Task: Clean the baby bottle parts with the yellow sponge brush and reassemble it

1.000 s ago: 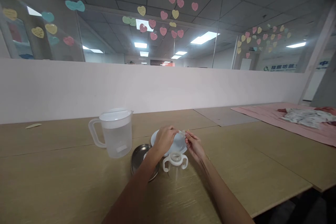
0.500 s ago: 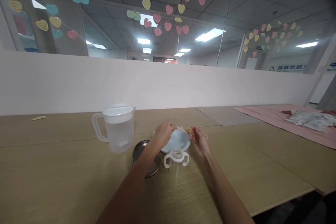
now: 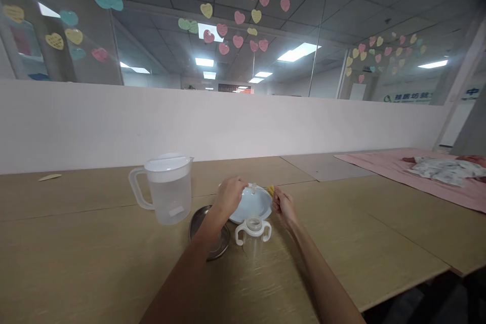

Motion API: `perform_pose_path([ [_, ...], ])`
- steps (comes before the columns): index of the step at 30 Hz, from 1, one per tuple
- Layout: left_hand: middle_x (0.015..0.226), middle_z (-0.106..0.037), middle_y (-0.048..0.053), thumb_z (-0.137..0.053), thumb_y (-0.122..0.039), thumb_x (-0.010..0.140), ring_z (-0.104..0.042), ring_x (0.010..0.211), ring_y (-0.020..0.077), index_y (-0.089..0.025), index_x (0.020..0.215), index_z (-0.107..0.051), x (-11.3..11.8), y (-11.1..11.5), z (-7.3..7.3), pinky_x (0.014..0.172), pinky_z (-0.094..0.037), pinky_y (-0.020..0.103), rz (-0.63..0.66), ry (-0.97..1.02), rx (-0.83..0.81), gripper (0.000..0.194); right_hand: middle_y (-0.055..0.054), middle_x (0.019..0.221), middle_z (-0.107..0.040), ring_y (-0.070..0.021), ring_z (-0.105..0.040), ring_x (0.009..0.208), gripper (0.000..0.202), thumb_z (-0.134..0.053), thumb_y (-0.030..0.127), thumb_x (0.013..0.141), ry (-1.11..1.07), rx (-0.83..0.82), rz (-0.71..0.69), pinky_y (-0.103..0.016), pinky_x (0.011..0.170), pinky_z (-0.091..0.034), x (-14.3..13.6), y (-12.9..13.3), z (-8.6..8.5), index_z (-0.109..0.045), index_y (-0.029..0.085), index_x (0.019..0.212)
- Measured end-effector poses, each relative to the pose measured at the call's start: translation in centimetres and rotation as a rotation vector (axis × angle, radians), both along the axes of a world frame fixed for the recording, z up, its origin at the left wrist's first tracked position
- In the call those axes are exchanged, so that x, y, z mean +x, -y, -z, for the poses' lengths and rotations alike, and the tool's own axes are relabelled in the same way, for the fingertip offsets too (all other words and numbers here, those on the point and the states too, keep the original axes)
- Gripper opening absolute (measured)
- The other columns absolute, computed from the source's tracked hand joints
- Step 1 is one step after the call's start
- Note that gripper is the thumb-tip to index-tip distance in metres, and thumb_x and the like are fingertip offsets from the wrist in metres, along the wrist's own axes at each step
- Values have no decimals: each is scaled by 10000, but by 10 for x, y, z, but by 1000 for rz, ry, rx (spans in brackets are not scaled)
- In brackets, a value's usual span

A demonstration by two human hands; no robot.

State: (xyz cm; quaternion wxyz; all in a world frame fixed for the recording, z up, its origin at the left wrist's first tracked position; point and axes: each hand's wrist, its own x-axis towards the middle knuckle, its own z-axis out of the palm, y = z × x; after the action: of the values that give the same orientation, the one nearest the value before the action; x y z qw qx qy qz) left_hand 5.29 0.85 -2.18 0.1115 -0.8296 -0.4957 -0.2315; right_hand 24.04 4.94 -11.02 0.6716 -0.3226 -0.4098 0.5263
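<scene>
Over the white bowl [image 3: 248, 207], my left hand [image 3: 230, 196] is closed on a small translucent piece [image 3: 253, 188], which looks like a bottle nipple. My right hand [image 3: 284, 206], at the bowl's right rim, pinches a small yellow piece [image 3: 270, 190]; its exact kind is unclear, perhaps a sponge. A gap separates the two held pieces. Just in front of the bowl stands a clear baby bottle [image 3: 253, 243], uncapped, with a white two-handled collar. Under my left forearm lies a metal tray [image 3: 195, 225], partly hidden by the arm.
A lidded translucent pitcher [image 3: 170, 197] stands left of the tray. A pale flat oval piece [image 3: 50, 177] lies far left. At the right, a doll-like figure in patterned cloth [image 3: 436, 169] lies on a pink sheet [image 3: 379, 168]. A white wall [image 3: 228, 126] borders the table's back.
The view has shifted slightly. My right hand has turned a little, its fingers closed more tightly around the yellow piece. My left hand stays over the bowl with the translucent piece.
</scene>
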Motion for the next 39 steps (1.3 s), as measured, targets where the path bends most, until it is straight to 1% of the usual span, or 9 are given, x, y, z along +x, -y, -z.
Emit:
perform_pose_path([
  [5,923,-657,67,-407,-128,864,-577,904,179,-206,994,-672,5,1,2,832,-431,308,-47,7,28,305,116,394,-254,-28,-202,334,469,-691,524,642,-51,-2,-118,-174,317,-130,-2,1,-1,-373,198,533],
  [12,952,-654,64,-423,-89,848,-573,905,181,-190,998,-659,18,2,10,818,-432,306,83,16,60,297,116,383,-265,-24,-186,321,494,-695,542,635,-37,5,-206,-165,323,-117,-13,6,-2,-366,195,514],
  [16,963,-654,67,-403,-82,854,-585,888,185,-194,1033,-645,26,3,16,803,-439,307,127,-57,33,321,108,373,-275,-27,-210,314,481,-690,544,646,13,37,-192,-162,318,-131,-18,9,-1,-395,190,505],
  [21,927,-676,68,-405,-164,885,-605,843,190,-214,1040,-662,15,5,5,747,-444,295,69,-40,16,304,102,405,-277,-22,-205,335,476,-710,487,640,-91,31,12,-163,303,-146,-5,1,-1,-363,194,499],
  [26,938,-686,62,-405,-251,901,-614,855,186,-231,1027,-675,4,15,-14,741,-449,282,38,1,-55,299,107,414,-225,-40,-182,345,460,-681,338,670,-289,-13,268,-180,281,-173,29,-9,-2,-263,221,517],
  [30,972,-680,61,-425,-222,881,-613,883,187,-211,988,-683,-9,20,-28,774,-456,285,-25,164,2,280,107,433,-188,-46,-168,337,394,-530,304,767,-452,-120,656,-169,272,-174,64,-13,2,-208,221,556],
  [32,1004,-676,50,-422,-218,880,-607,921,178,-204,990,-673,-17,19,-32,815,-454,281,20,311,60,275,103,449,-217,-44,-203,342,360,-501,321,788,-392,-141,772,-162,276,-205,70,-14,6,-237,216,567],
  [35,1044,-660,49,-390,-214,887,-590,967,173,-200,1040,-646,-23,14,-31,861,-446,293,92,431,102,298,100,448,-248,-42,-232,348,362,-505,384,793,-260,-126,747,-157,278,-214,58,-15,10,-274,211,575],
  [39,1009,-649,68,-372,-182,872,-586,943,183,-190,1027,-646,-17,6,-19,849,-448,313,82,416,66,315,101,432,-263,-43,-238,342,396,-549,458,766,-78,-66,657,-171,278,-210,31,-14,14,-290,217,587],
])
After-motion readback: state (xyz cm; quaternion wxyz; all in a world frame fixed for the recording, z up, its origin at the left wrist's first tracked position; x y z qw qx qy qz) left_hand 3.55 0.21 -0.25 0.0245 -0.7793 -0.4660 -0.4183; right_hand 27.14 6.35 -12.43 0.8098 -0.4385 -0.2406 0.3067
